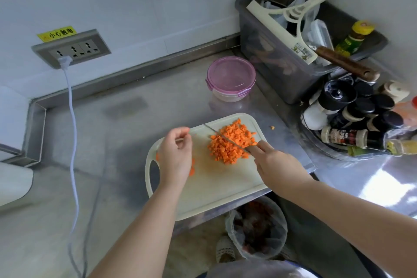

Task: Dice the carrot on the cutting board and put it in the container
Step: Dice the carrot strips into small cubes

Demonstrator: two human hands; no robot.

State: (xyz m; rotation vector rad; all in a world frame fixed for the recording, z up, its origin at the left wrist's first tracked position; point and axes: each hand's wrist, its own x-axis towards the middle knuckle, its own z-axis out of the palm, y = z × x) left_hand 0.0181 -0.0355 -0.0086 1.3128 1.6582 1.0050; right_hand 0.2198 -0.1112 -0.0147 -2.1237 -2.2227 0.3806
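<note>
A heap of diced carrot (232,143) lies on the far right part of the pale cutting board (214,189). My right hand (274,162) grips the handle of a knife (222,136), whose thin blade lies across the heap, tip pointing far left. My left hand (177,153) hovers over the board's left side, fingers loosely curled, holding nothing that I can see. A few stray carrot bits (192,170) lie beside it. The round container (231,78) with its pink lid on stands behind the board.
A grey bin (277,70) with a squeegee and bottles stands at the back right. A cluster of spice jars (356,117) sits right of the board. One carrot bit (272,128) lies on the steel counter. A white cable (72,119) hangs from the wall socket. A lined waste bin (257,228) stands below.
</note>
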